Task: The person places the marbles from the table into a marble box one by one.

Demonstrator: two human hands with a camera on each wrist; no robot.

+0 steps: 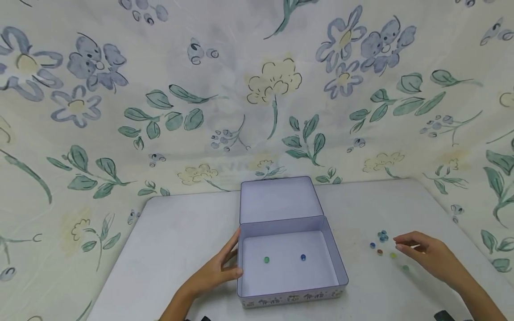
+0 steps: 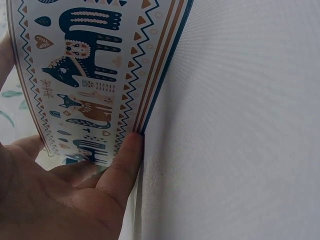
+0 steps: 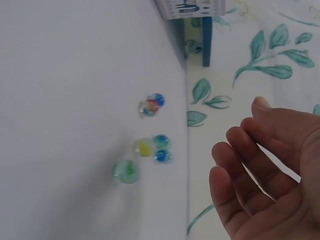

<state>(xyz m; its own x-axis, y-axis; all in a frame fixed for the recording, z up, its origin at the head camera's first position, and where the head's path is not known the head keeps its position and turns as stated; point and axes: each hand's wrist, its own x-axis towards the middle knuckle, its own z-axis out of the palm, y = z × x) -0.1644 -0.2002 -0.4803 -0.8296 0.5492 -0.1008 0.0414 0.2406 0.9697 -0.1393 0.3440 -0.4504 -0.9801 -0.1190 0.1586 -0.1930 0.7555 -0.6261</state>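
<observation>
A shallow tin box (image 1: 293,263) with lilac insides stands on the table, its hinged lid (image 1: 279,200) laid back. Inside it, a green marble (image 1: 267,260) and a blue marble (image 1: 303,257) lie apart. My left hand (image 1: 217,269) grips the box's left wall, thumb and forefinger tips at the rim. Other fingers touch the patterned outer wall (image 2: 95,90) in the left wrist view. My right hand (image 1: 429,256) hovers over loose marbles with fingers slightly bent and nothing visible between them. Near it lie several blue marbles (image 1: 383,236), a brown marble (image 1: 379,252), a yellow marble (image 1: 393,255) and a green marble (image 1: 406,268).
A white table (image 1: 168,240) bears the box and marbles. Behind it hangs a flower-patterned cloth (image 1: 241,111), which also runs along both sides. In the right wrist view, part of the box (image 3: 195,7) shows at the top.
</observation>
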